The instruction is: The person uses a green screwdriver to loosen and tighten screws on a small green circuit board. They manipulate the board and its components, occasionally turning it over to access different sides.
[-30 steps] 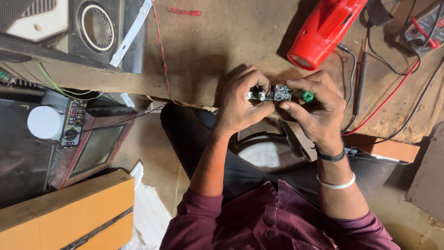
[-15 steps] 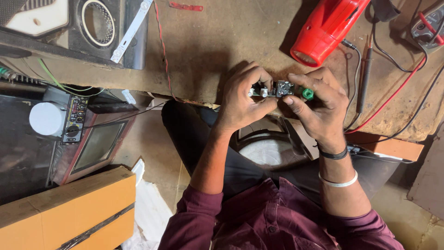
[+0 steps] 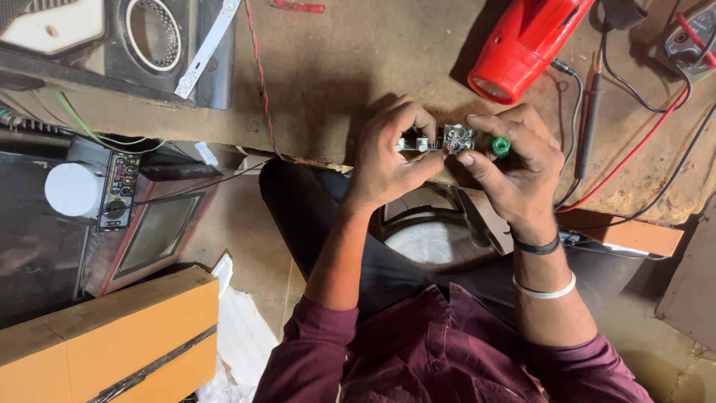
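My left hand (image 3: 388, 153) and my right hand (image 3: 511, 164) together hold a small green circuit board (image 3: 440, 140) above the front edge of a brown workbench (image 3: 343, 82). The board carries several small parts and a green knob (image 3: 500, 145) at its right end. Left fingers pinch the board's left end. Right thumb and fingers grip its right end by the knob. A black band and a white bangle sit on my right wrist.
A red hot-air blower (image 3: 526, 45) lies behind the hands. Probe leads and a red wire (image 3: 634, 160) trail right toward a meter (image 3: 690, 41). A speaker box (image 3: 149, 33), a small screen set (image 3: 153, 231) and a cardboard box (image 3: 104, 336) stand at the left.
Both hands keep their grip on the board; the view has shifted slightly and the fingers have adjusted a little.
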